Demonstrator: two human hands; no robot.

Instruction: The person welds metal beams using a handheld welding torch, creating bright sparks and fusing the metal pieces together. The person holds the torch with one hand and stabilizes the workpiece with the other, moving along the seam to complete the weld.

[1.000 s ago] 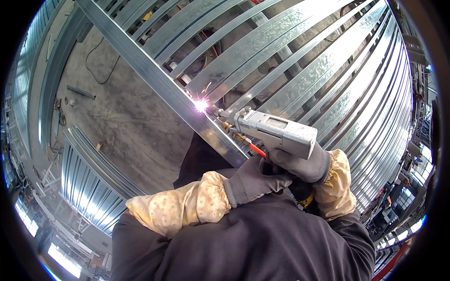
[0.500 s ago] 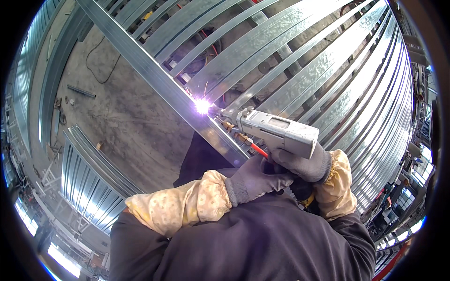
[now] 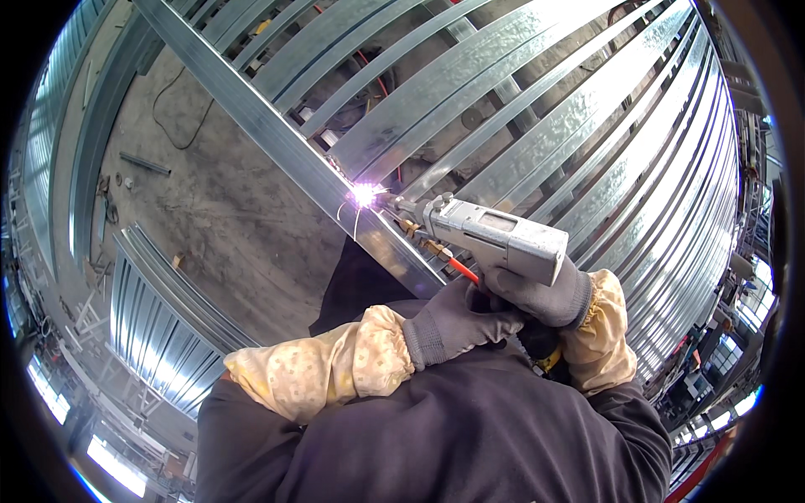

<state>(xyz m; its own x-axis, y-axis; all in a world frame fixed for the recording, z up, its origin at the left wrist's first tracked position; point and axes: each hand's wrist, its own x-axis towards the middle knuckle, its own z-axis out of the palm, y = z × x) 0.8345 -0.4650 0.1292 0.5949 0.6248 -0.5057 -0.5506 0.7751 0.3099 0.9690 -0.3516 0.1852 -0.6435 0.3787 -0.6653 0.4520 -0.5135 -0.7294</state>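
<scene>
A silver handheld welding gun (image 3: 496, 231) points left, its tip meeting a galvanized steel frame rail (image 3: 251, 105). Bright white-violet light and thin sparks burst at that contact and hide the seam. My right hand (image 3: 549, 295), in a grey glove, is wrapped around the gun's handle. Just left of it, my left hand (image 3: 457, 323), gloved alike, closes around the lower handle, its fingers partly hidden. A red hose (image 3: 463, 269) with brass fittings runs beneath the gun's body. Pale patterned sleeve covers (image 3: 323, 369) sit over both forearms.
Parallel galvanized slats (image 3: 478, 92) fan out from the rail to the far right, with gaps between them. A bundle of corrugated metal pieces (image 3: 163, 323) lies on the concrete floor (image 3: 226, 201) at lower left. A thin cable (image 3: 172, 134) and a short bar (image 3: 145, 163) lie further off.
The glare at the gun's tip has shrunk slightly, and sparks now streak downward from it. Both hands and the gun are almost still.
</scene>
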